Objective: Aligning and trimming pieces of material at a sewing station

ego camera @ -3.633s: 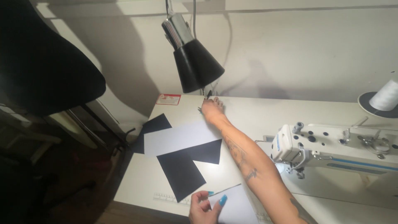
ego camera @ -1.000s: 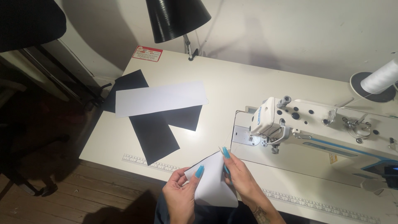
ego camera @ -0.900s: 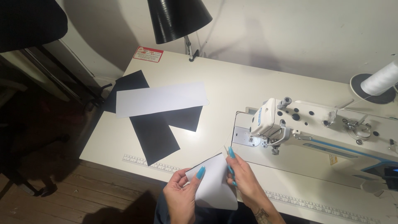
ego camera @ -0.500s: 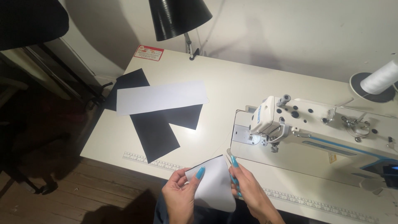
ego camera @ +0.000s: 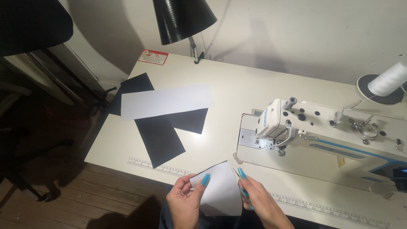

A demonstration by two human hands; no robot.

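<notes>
My left hand (ego camera: 184, 202) and my right hand (ego camera: 258, 202) hold a small white fabric piece (ego camera: 219, 191) between them at the table's near edge. The left thumb lies on the piece's left side. Along its right edge are my right fingers; a dark layer shows along its top edge. The white sewing machine (ego camera: 322, 131) stands just beyond my right hand, its needle area (ego camera: 280, 148) a short way above the piece.
A white fabric strip (ego camera: 167, 101) lies across black fabric pieces (ego camera: 163, 135) on the left of the cream table (ego camera: 237, 89). A black lamp (ego camera: 182, 19) stands at the back, a white thread cone (ego camera: 388, 78) at the right. Printed ruler strip (ego camera: 157, 165) runs along the front edge.
Seconds ago my right arm reached to the lamp base; it came back and both hands now hold the white piece. Over the last second the hands barely moved.
</notes>
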